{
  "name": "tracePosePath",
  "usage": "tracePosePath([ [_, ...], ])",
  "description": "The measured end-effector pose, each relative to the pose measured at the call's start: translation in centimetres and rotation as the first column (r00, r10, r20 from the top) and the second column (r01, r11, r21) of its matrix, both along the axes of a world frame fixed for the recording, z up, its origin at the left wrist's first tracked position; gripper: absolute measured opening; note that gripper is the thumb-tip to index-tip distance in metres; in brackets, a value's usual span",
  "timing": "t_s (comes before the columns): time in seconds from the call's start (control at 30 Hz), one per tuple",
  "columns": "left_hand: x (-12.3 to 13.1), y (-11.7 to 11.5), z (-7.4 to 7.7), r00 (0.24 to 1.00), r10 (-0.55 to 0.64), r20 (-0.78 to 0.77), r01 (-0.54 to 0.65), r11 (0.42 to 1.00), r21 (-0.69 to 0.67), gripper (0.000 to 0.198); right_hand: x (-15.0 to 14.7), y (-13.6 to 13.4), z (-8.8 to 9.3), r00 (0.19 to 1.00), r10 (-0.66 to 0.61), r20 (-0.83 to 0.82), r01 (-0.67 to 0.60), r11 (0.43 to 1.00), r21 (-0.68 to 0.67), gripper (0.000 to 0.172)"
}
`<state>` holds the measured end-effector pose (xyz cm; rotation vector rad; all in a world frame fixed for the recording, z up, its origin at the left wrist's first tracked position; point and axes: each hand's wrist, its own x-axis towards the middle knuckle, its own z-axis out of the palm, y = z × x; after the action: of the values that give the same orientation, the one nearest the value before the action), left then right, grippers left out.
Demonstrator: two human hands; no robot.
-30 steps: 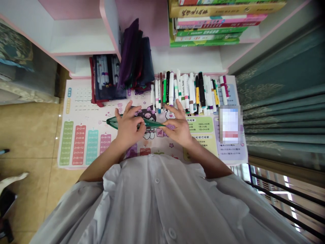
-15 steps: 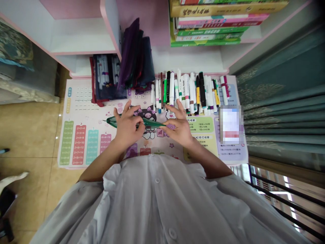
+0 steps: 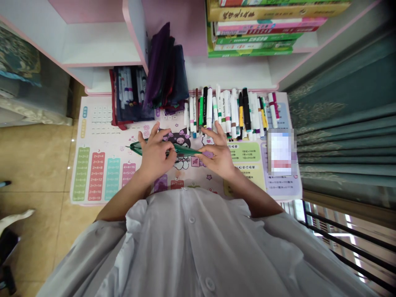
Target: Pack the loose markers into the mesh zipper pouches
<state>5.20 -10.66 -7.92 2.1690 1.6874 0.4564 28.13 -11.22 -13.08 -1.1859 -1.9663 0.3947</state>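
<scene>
A flat green pouch is held level above the printed desk mat, seen nearly edge-on. My left hand pinches it near the middle with thumb and forefinger, the other fingers raised. At its right end, my right hand grips the tip between thumb and fingers. The pouch's left end sticks out past my left hand. Just beyond my right hand lies a row of markers, mostly white, with some black, yellow and green ones. Whether anything is inside the green pouch cannot be made out.
Dark mesh pouches lean against the shelf divider, beside a pouch filled with markers. A phone with a blurred screen lies at the mat's right. Stacked books rest on the shelf. The desk mat shows times tables. A curtain hangs right.
</scene>
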Motion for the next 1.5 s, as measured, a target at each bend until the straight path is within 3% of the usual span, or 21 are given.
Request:
tracePosePath([
  [0.63, -0.2, 0.06, 0.4, 0.999, 0.036, 0.003, -0.036, 0.999, -0.023, 0.016, 0.01, 0.03, -0.03, 1.0, 0.008, -0.016, -0.008, 0.999, 0.031, 0.017],
  [0.97, -0.39, 0.07, 0.56, 0.999, 0.051, -0.004, -0.051, 0.998, -0.027, 0.016, 0.02, 0.0, 0.16, 1.0, -0.002, -0.006, 0.002, 0.999, -0.045, 0.017],
  [1.23, -0.45, 0.09, 0.63, 0.999, 0.051, -0.01, -0.051, 0.998, -0.027, 0.015, -0.06, 0.02, -0.04, 1.0, 0.005, -0.022, -0.003, 0.998, 0.059, 0.016],
  [1.5, -0.56, 0.11, 0.74, 0.998, 0.067, -0.022, -0.067, 0.998, -0.016, 0.015, 0.09, 0.02, 0.09, 0.999, -0.021, 0.046, 0.021, 1.0, 0.0, 0.016],
])
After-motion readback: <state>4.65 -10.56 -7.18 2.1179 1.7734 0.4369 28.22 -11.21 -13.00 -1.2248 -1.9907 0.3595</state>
